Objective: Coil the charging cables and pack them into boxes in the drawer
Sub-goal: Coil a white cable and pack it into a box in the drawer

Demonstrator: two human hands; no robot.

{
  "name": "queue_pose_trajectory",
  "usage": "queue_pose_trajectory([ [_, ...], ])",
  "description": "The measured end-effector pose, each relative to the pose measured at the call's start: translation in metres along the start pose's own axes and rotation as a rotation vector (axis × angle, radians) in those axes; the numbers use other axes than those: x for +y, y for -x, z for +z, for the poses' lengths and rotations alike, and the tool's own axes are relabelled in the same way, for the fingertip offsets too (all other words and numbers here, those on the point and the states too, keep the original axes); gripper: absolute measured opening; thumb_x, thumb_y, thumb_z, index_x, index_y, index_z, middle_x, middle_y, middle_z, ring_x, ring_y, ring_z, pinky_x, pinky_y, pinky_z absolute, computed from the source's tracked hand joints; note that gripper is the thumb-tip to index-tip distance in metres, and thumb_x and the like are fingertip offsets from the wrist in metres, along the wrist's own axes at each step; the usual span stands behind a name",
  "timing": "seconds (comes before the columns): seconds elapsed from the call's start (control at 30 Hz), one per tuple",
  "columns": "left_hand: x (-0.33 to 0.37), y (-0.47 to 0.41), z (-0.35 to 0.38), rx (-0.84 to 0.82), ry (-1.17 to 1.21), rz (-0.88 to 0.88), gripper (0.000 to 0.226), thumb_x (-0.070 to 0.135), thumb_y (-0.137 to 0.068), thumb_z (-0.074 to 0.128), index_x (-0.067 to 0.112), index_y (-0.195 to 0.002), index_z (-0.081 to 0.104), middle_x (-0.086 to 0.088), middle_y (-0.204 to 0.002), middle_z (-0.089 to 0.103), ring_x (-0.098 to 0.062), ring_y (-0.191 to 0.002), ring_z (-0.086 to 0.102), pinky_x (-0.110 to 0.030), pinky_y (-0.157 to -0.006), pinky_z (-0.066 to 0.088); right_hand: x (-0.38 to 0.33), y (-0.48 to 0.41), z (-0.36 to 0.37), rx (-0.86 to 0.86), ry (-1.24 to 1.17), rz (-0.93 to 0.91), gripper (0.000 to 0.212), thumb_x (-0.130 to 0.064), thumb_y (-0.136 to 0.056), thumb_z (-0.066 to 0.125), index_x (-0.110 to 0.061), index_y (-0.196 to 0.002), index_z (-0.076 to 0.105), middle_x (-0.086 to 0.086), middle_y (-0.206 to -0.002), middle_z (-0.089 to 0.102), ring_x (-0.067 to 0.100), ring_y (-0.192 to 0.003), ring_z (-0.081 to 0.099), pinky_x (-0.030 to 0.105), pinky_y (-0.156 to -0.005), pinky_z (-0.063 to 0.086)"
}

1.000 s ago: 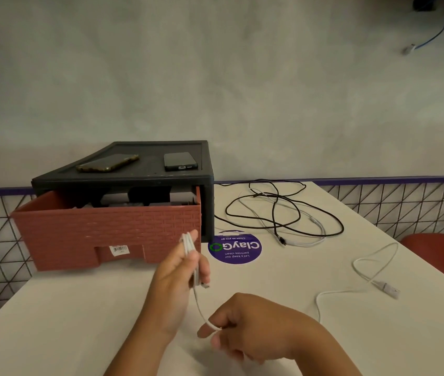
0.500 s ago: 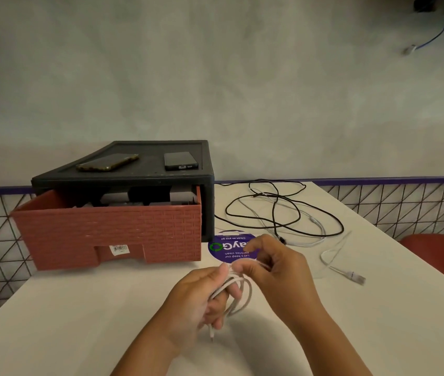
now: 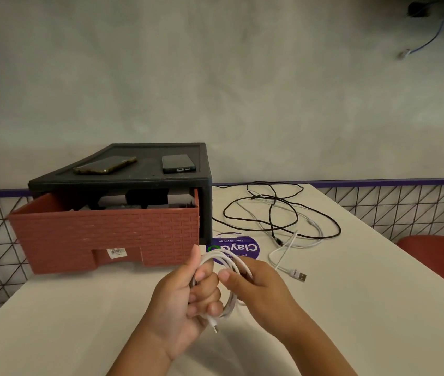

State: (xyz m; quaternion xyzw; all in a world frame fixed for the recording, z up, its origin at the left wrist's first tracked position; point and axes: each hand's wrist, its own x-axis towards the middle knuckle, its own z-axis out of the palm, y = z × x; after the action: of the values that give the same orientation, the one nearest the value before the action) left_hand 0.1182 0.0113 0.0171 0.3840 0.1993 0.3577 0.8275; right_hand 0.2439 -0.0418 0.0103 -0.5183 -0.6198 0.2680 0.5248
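1. At the near middle of the bench (image 3: 351, 308), the fingers (image 3: 206, 293) of the left hand (image 3: 183, 305) were curled tightly round the gathered loops of the white cable (image 3: 230, 263). Its small plug hung just below the fist.
2. The right hand (image 3: 265, 289) pinched the same cable just beside the coil.
3. The unwound tail ran right across the bench to the USB plug (image 3: 299, 276).
4. By judgement, the step called for equal-sized turns, a firm left grip, and a slow draw so the plug did not snag.
5. The red drawer (image 3: 107, 234) stood open behind the hands, its contents too dark to identify. The black cables (image 3: 283, 213) lay uncoiled to its right.
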Motion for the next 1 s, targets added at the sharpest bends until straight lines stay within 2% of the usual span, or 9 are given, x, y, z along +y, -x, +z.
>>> queue_pose_trajectory([
  [0.17, -0.001, -0.003, -0.004, -0.049, -0.059, 0.027, 0.041, 0.037, -0.079, 0.047, 0.012, -0.047, 0.043, -0.006, -0.051, 0.043, -0.011, -0.038, 0.038, -0.024, -0.044, 0.047, 0.016, -0.002, 0.001, 0.07, 0.387, -0.042, 0.032, -0.046, -0.084, 0.027, -0.024, -0.074, 0.049, -0.005, -0.066, 0.055, 0.012, -0.063, 0.048, 0.035, -0.064, 0.04],
  [0.27, -0.001, -0.002, -0.004, -0.055, -0.085, 0.03, 0.039, 0.033, -0.08, 0.047, 0.011, -0.048, 0.049, -0.006, -0.049, 0.042, -0.011, -0.036, 0.037, -0.025, -0.041, 0.046, 0.019, -0.003, 0.0, 0.071, 0.445, -0.035, 0.025, -0.045, -0.088, 0.027, -0.033, -0.069, 0.038, -0.006, -0.062, 0.049, 0.011, -0.06, 0.044, 0.033, -0.061, 0.038],
  [0.37, 0.001, -0.004, -0.009, -0.056, -0.022, -0.02, 0.047, 0.04, -0.089, 0.048, 0.013, -0.051, 0.05, 0.004, -0.041, 0.026, -0.005, -0.03, 0.023, -0.019, -0.033, 0.033, 0.02, -0.003, -0.001, 0.07, 0.394, -0.03, 0.041, -0.059, -0.089, 0.035, -0.024, -0.071, 0.047, -0.007, -0.058, 0.045, 0.009, -0.058, 0.04, 0.031, -0.058, 0.034],
  [0.5, 0.007, -0.016, -0.034, -0.261, 0.323, -0.02, 0.03, 0.027, -0.064, 0.084, 0.006, -0.066, 0.063, 0.006, -0.044, 0.024, -0.007, -0.033, 0.021, -0.02, -0.033, 0.038, 0.022, -0.005, -0.014, 0.217, 0.292, -0.01, 0.043, -0.061, -0.081, 0.043, -0.022, -0.064, 0.046, -0.011, -0.055, 0.047, 0.005, -0.054, 0.037, 0.026, -0.052, 0.028],
  [0.57, 0.009, -0.021, -0.042, -0.506, 0.437, 0.01, 0.036, 0.031, -0.094, 0.05, -0.001, -0.103, 0.064, 0.001, -0.06, 0.035, -0.01, -0.051, 0.032, -0.021, -0.058, 0.046, 0.02, -0.005, -0.018, 0.325, 0.271, 0.003, 0.035, -0.05, -0.085, 0.044, -0.021, -0.066, 0.049, -0.006, -0.057, 0.052, 0.01, -0.059, 0.045, 0.027, -0.053, 0.032],
  [0.67, 0.008, -0.02, -0.064, -0.41, 0.339, 0.135, 0.058, 0.033, -0.102, 0.009, 0.0, -0.134, 0.045, -0.002, -0.077, 0.039, -0.012, -0.068, 0.035, -0.026, -0.079, 0.042, 0.018, -0.005, -0.017, 0.412, 0.288, 0.05, 0.022, -0.038, -0.089, 0.048, -0.027, -0.071, 0.052, 0.002, -0.073, 0.063, 0.027, -0.076, 0.057, 0.03, -0.056, 0.043],
  [0.83, 0.023, -0.02, -0.061, -0.35, 0.262, 0.309, 0.047, 0.023, -0.102, 0.021, -0.006, -0.137, 0.033, -0.009, -0.081, 0.059, -0.013, -0.064, 0.042, -0.027, -0.077, 0.044, 0.018, -0.004, -0.013, 0.091, 0.454, 0.192, 0.029, -0.02, -0.095, 0.049, -0.043, -0.078, 0.054, -0.013, -0.054, 0.05, 0.001, -0.049, 0.046, 0.013, -0.05, 0.035],
  [0.9, 0.026, -0.02, -0.054, -0.183, 0.334, 0.306, 0.038, 0.016, -0.084, 0.052, -0.007, -0.113, 0.062, -0.001, -0.058, 0.049, -0.008, -0.046, 0.042, -0.022, -0.053, 0.047, 0.018, -0.002, -0.008, -0.11, 0.444, 0.268, 0.032, -0.016, -0.094, 0.048, -0.043, -0.091, 0.063, -0.013, -0.057, 0.051, 0.0, -0.046, 0.048, 0.008, -0.049, 0.035],
  [1.0, 0.021, -0.013, -0.04, 0.098, 0.13, 0.435, 0.036, 0.019, -0.091, 0.042, -0.002, -0.094, 0.071, 0.003, -0.05, 0.038, -0.006, -0.038, 0.033, -0.02, -0.042, 0.043, 0.015, -0.001, -0.001, -0.301, 0.423, 0.31, 0.028, -0.017, -0.093, 0.05, -0.031, -0.11, 0.068, -0.012, -0.052, 0.055, -0.001, -0.049, 0.051, 0.005, -0.054, 0.037],
])
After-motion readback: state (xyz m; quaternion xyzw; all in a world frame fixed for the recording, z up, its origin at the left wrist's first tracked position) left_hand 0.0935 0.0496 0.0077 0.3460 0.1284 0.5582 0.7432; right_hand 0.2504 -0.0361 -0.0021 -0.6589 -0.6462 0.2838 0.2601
